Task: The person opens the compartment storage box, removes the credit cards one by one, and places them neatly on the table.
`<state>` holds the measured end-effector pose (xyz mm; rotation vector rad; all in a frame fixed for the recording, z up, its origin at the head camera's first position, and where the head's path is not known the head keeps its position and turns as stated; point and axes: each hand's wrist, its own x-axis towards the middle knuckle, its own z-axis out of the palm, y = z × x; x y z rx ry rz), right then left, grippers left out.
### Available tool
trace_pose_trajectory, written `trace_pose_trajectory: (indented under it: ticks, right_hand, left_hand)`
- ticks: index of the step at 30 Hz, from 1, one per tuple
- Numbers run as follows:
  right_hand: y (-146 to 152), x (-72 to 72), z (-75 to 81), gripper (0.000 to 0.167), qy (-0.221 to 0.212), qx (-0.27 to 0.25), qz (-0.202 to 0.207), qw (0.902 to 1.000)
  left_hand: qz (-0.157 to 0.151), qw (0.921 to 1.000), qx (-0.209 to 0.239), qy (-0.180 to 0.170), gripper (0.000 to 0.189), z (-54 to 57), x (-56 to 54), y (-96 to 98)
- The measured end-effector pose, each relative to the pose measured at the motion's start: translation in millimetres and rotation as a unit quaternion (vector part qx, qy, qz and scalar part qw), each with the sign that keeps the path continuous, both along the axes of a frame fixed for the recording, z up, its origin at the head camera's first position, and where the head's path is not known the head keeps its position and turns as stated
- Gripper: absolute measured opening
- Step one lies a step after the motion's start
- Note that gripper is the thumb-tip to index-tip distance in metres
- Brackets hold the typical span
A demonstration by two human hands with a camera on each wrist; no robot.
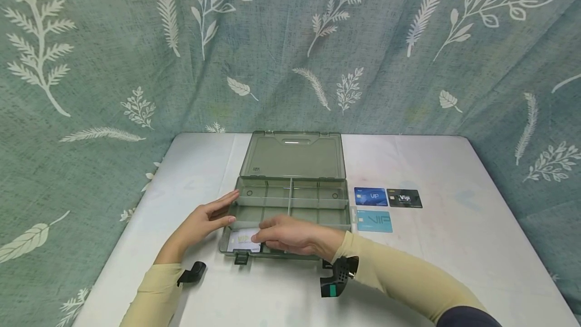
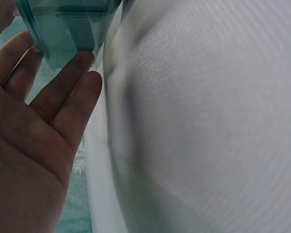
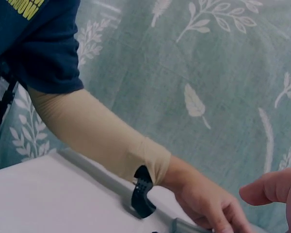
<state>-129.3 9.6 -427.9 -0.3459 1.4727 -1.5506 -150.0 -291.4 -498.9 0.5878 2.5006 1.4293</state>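
Note:
An olive-green see-through compartment box (image 1: 290,202) stands with its lid (image 1: 292,154) folded back. My right hand (image 1: 295,233) reaches across its front row, its fingertips holding the right edge of a white VIP card (image 1: 243,240) in the front left compartment. In the right wrist view only part of that hand (image 3: 276,189) shows at the right edge; the card is out of sight there. My left hand (image 1: 209,218) rests against the box's left side, fingers spread. In the left wrist view its extended fingers (image 2: 65,90) touch the clear wall of the box (image 2: 68,29).
Right of the box lie a blue VIP card (image 1: 370,197), a black VIP card (image 1: 404,198) and a light-blue VIP card (image 1: 374,221). The white table (image 1: 263,296) ends at a green leaf-patterned cloth (image 1: 281,39) behind it. A front latch (image 1: 241,257) hangs down.

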Motion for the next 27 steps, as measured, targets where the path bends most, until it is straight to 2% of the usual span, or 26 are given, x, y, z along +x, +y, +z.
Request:
trace_pose_trajectory:
  ticks: [6, 11, 17, 27]
  right_hand:
    - [0, -1.2, 8.0, 0.075, 0.001, -0.022, 0.008, 0.9997]
    - [-1, -2.9, 11.3, 0.069, 0.027, -0.022, 0.019, 0.9992]
    - [-3, -7.4, 7.0, 0.060, 0.056, -0.023, 0.020, 0.9980]
    - [-8, -13.5, -3.7, 0.057, 0.057, -0.035, 0.009, 0.9977]
  left_hand:
    - [0.002, 1.0000, -0.001, -0.002, 0.065, 2.0, 1.0, 1.1]
    - [0.000, 0.9999, -0.011, 0.005, 0.064, 0.5, 0.5, 0.4]
    - [0.002, 0.9998, -0.018, 0.005, 0.064, 1.1, 0.2, -0.5]
    - [-0.002, 1.0000, -0.004, -0.001, 0.065, 1.6, 1.5, -0.7]
